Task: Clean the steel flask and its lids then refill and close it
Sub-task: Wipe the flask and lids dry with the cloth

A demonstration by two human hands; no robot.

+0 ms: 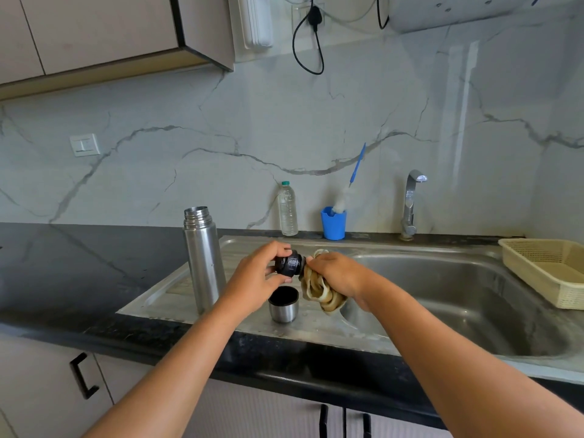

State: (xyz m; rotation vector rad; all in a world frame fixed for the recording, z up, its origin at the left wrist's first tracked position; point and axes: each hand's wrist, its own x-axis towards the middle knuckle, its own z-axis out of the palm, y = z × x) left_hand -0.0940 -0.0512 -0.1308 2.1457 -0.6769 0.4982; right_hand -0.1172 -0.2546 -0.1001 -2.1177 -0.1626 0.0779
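The left hand grips the black inner stopper by its sides, holding it on its side so its long axis runs straight across toward the right hand. That hand is closed around a bunched tan cloth, which presses against the stopper's near end, so the two hands almost meet. The steel flask stands upright and open just beyond the left wrist, nearer that hand. The cup lid sits mouth-up directly below both hands on the sink's drainboard, probably next for wiping.
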